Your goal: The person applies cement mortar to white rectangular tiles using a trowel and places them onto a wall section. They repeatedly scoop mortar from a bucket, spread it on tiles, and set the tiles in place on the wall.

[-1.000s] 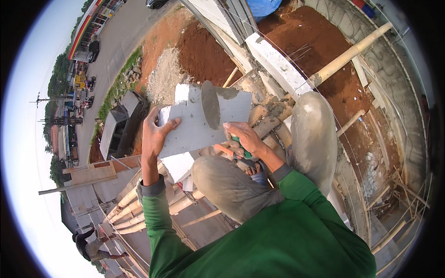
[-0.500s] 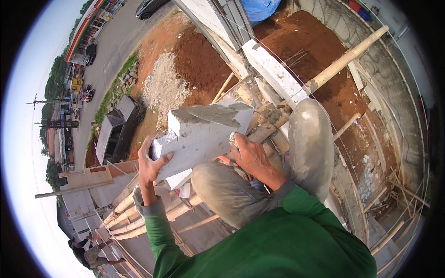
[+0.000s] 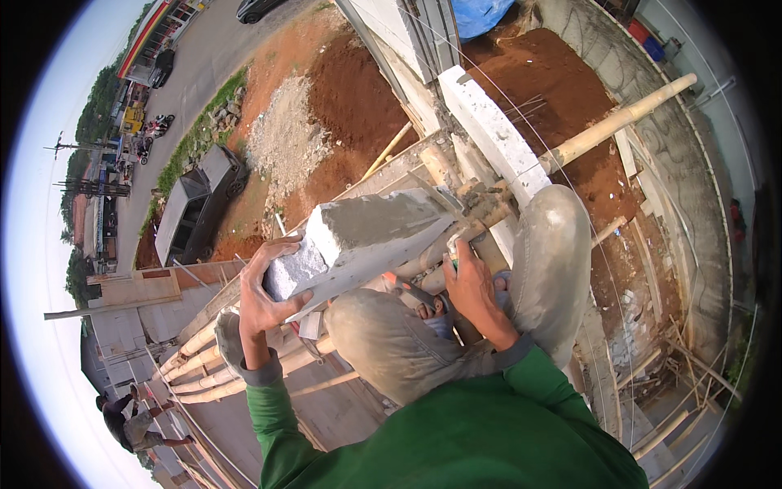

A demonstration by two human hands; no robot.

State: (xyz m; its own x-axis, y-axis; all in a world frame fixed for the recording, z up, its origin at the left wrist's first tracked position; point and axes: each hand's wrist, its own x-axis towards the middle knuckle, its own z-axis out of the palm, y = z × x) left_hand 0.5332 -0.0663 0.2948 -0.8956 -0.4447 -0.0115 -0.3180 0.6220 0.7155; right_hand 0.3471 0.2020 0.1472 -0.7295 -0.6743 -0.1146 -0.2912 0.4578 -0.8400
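A white aerated concrete block (image 3: 350,273), topped with a layer of wet grey mortar (image 3: 379,218), is held in front of me at a slant. My left hand (image 3: 267,281) grips its rough, broken left end, thumb on the near side and fingers over the far edge. Closed around a handle, my right hand (image 3: 472,281) is just past the block's right end. From it a thin grey trowel blade (image 3: 436,192), seen nearly edge-on, reaches up beside the mortared face. My knees in dusty grey trousers (image 3: 391,342) are below the block.
A white block course (image 3: 493,126) runs beyond my right knee, with a string line along it. Bamboo poles (image 3: 623,122) stick out to the right, and more (image 3: 204,379) lie at lower left. Red soil (image 3: 554,81) is far below. Another person (image 3: 130,420) stands at far left.
My left hand has tilted the block, so its broken end and mortared top show more. My right hand has moved right and down, taking the trowel blade off the mortar.
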